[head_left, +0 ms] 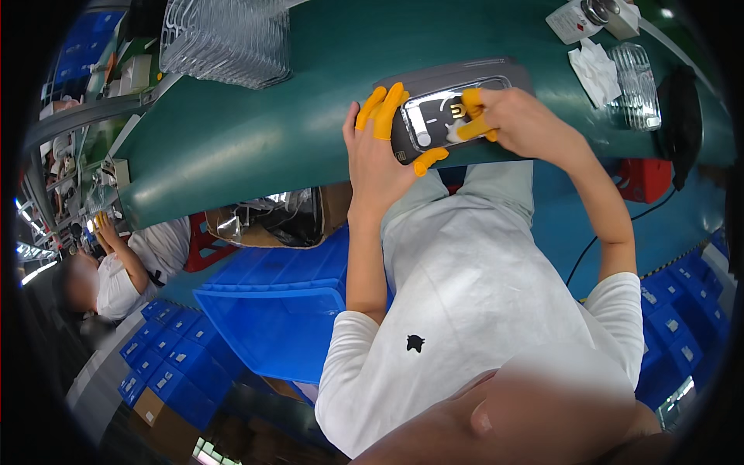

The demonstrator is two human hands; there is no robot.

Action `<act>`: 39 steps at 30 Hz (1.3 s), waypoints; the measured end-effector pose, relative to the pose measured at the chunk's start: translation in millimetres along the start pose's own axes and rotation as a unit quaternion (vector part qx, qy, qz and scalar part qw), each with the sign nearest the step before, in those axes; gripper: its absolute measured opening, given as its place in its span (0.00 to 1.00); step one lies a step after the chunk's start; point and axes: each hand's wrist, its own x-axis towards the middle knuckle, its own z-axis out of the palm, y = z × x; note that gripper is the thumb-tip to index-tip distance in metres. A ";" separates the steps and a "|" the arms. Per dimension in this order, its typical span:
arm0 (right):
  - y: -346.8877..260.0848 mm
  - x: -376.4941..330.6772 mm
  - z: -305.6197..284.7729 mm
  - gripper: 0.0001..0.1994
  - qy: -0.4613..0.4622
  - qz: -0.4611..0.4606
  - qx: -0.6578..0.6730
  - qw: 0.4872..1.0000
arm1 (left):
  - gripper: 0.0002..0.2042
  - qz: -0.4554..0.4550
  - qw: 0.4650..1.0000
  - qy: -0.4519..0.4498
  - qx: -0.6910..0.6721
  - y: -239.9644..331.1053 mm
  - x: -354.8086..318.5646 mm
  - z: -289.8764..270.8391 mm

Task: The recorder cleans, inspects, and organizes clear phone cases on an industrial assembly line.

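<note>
A clear phone case (422, 124) with a dark middle lies on a dark grey pad (496, 74) on the bench. My left hand (376, 151), yellow finger cots on several fingers, rests at the left end of the case and pad. Its fingers are stretched out, with the thumb apart near the front edge. My right hand (508, 120), also in yellow finger cots, is closed over the right half of the case. A small white cloth (454, 132) shows under its fingertips, pressed against the case. The fingers hide part of the case.
Many clear cases stand in a row (225, 46) at the back left of the green bench (310, 85). At right are a white bottle (572, 22), crumpled tissue (594, 74) and stacked clear cases (637, 89). A blue bin (271, 318) and carton (335, 205) stand below; a person (124, 263) sits left.
</note>
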 end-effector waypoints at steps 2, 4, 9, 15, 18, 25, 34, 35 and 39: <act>9.6 -15.0 -17.1 0.11 -0.016 0.054 -0.047 0.997 | 0.44 -0.011 1.000 -0.003 -0.008 2.2 0.2 -1.5; 14.5 -17.5 -19.9 0.12 -0.037 0.058 -0.066 0.995 | 0.45 0.001 1.000 0.003 -0.002 2.2 0.8 -0.8; -5.6 3.8 0.3 0.09 -0.008 0.013 -0.018 1.000 | 0.45 0.009 1.000 0.008 -0.005 0.1 0.6 1.3; 15.7 3.0 4.7 0.10 0.079 0.032 -0.112 0.990 | 0.45 0.006 1.000 0.006 -0.010 -1.5 -0.6 1.5; 17.3 -8.8 -8.3 0.10 0.067 0.029 -0.101 0.992 | 0.45 0.003 1.000 0.013 -0.005 -0.6 -0.9 0.7; -7.3 12.7 12.7 0.11 0.011 0.044 -0.078 0.996 | 0.45 0.017 1.000 0.012 -0.009 -1.1 1.8 2.8; 29.0 -25.3 -3.1 0.06 0.078 0.088 -0.157 0.981 | 0.45 0.004 1.000 0.013 -0.007 -0.8 0.2 1.3; 19.4 -28.8 -6.6 0.05 0.039 0.082 -0.127 0.988 | 0.45 0.004 1.000 0.012 -0.008 -1.0 0.4 1.6; 7.0 -21.3 -4.1 0.06 -0.007 0.049 -0.091 0.995 | 0.44 0.007 1.000 0.012 -0.012 0.0 1.1 0.8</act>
